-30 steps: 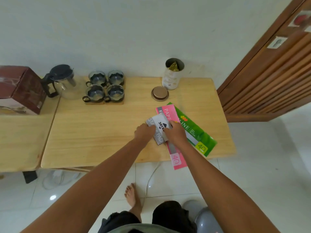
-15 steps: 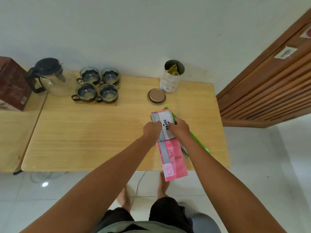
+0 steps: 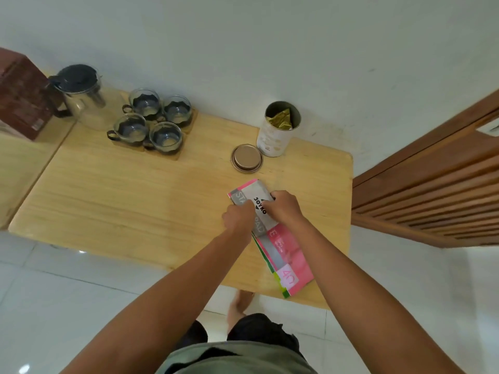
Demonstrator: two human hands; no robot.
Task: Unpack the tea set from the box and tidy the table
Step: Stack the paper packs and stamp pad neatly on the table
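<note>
Box [image 3: 23, 95] cut off left | both hands' grip on stamp pad [image 3: 253, 209], green pack mostly hidden

White-grey card [image 3: 256, 203] on top of stack: "JOYKO" in black, read sideways, triangle mark beside it. Grey band beneath: "STA" at far end, "PAD" at near end, middle letters covered by left hand [image 3: 239, 220], so perhaps "STAMP PAD". Pink packet [image 3: 290, 259] below: lone "E" in pink on grey strip, small print too blurred to read, "40" in pink box at near corner. Brown box [image 3: 23, 101]: label print illegible.
</note>
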